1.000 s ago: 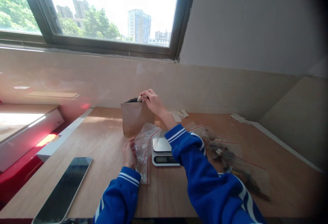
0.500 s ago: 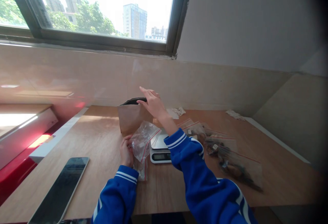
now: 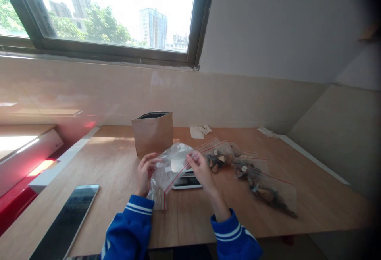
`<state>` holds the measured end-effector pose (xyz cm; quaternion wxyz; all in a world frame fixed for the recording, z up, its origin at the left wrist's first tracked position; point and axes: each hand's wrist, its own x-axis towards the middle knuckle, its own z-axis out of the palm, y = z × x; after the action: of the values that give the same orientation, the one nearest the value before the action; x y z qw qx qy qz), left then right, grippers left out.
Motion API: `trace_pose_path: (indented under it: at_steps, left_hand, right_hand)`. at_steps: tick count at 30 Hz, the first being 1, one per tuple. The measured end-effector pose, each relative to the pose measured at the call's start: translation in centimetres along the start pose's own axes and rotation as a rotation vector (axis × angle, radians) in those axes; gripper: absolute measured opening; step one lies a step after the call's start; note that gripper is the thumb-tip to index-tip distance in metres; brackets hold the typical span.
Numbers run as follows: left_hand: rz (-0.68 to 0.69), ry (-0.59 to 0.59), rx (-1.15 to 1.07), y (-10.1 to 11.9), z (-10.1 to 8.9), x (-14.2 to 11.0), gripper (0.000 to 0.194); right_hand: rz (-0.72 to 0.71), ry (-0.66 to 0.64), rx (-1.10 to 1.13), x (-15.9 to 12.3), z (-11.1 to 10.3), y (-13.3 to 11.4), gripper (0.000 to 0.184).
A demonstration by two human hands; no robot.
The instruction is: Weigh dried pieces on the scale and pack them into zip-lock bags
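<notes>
A clear zip bag (image 3: 169, 168) with a red seal line is stretched between my two hands, and it looks empty. My left hand (image 3: 145, 172) is closed on its left side, while my right hand (image 3: 200, 168) pinches the right corner by the red strip. Behind the bag, a white digital scale (image 3: 189, 182) is partly covered; its display cannot be read. Another clear bag (image 3: 159, 198) lies on the table below my left hand. Just beyond stands an upright brown paper pouch (image 3: 153, 133) with its dark mouth open.
To the right lie several filled zip bags (image 3: 269, 190) holding dark, dried-looking pieces. A phone (image 3: 67, 220) rests at the table's left front. Crumpled white paper (image 3: 201, 131) sits near the wall, with another scrap (image 3: 267, 132) farther right.
My right hand has come down from beside the paper pouch's mouth and taken hold of the clear bag. The bag is now spread across the scale's front. The view has shifted slightly.
</notes>
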<state>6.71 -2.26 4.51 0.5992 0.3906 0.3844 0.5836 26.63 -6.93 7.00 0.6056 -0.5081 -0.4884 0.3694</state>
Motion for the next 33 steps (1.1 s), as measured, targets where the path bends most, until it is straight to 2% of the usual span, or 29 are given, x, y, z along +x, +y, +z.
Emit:
trace_pose_path:
  at_steps: [2,4,8,10,14,20,26,33]
  left_hand:
    - [-0.04,-0.158,0.143,1.9,-0.3,-0.9,0.037]
    - [-0.077,-0.275,0.247,3.4,-0.3,-1.7,0.039]
    - [-0.17,-0.307,0.28,4.3,1.2,-2.9,0.047]
    - [-0.141,-0.26,0.291,3.9,2.0,-3.3,0.046]
    - [0.03,-0.115,0.366,3.2,2.3,-3.7,0.04]
    - [0.135,-0.043,0.375,3.1,2.3,-4.2,0.037]
    - [0.122,0.063,0.318,2.5,2.2,-4.2,0.034]
    - [0.066,0.177,0.384,2.9,0.9,-3.9,0.028]
  right_hand:
    - [-0.027,0.033,0.055,-0.1,-0.8,-0.7,0.041]
    - [-0.056,-0.056,0.051,-0.3,-1.4,-1.7,0.039]
    - [-0.066,-0.299,-0.024,-1.2,-0.8,-3.0,0.044]
    - [-0.05,-0.332,-0.061,-1.7,-0.2,-2.9,0.048]
    - [-0.018,-0.291,-0.099,-2.3,0.4,-1.4,0.049]
    - [0.024,-0.22,-0.002,-3.2,1.2,0.0,0.047]
    - [0.174,-0.256,0.204,-5.7,3.6,1.4,0.047]
    - [0.247,-0.24,0.139,-7.2,5.9,3.2,0.051]
